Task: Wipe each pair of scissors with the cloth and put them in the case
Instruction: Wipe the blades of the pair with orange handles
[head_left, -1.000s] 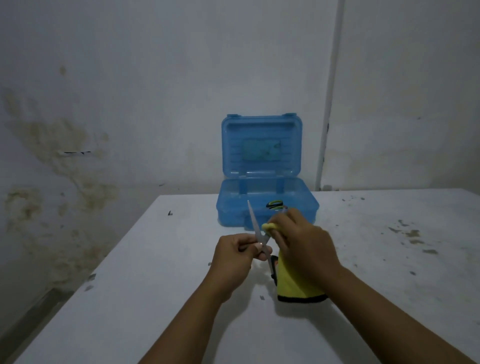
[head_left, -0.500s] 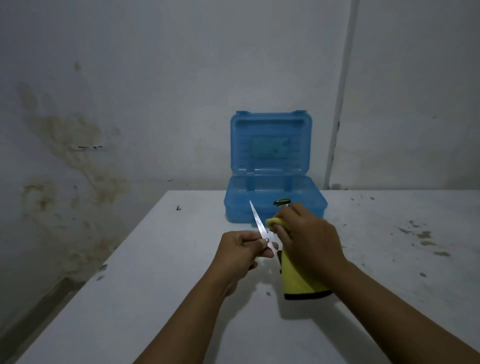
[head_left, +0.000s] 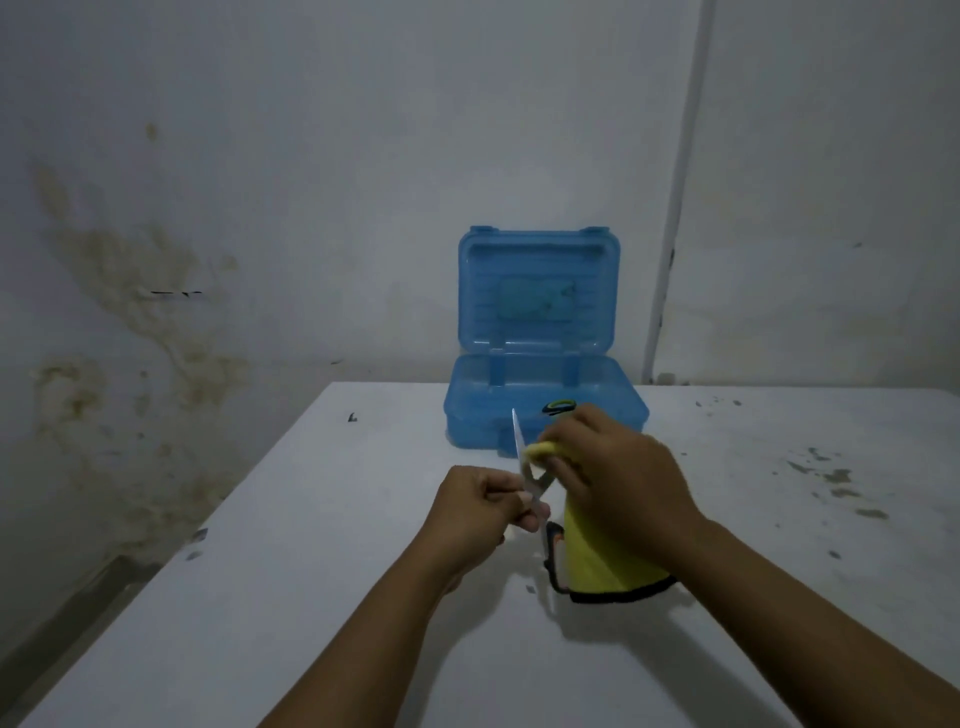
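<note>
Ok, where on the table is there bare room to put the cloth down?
Bare tabletop left of the left hand, and near the front edge between the forearms. Crowded around both hands, the scissors and yellow cloth, before the blue case.

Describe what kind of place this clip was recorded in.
Probably a bare, dim room, not a workshop: a white table against a stained, damp-marked wall, a pipe up the wall, and only a blue plastic case on it.

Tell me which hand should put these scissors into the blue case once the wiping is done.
Probably the left hand: it already grips the scissors, and the open case lies straight ahead. The right hand is busy holding the yellow cloth.
</note>
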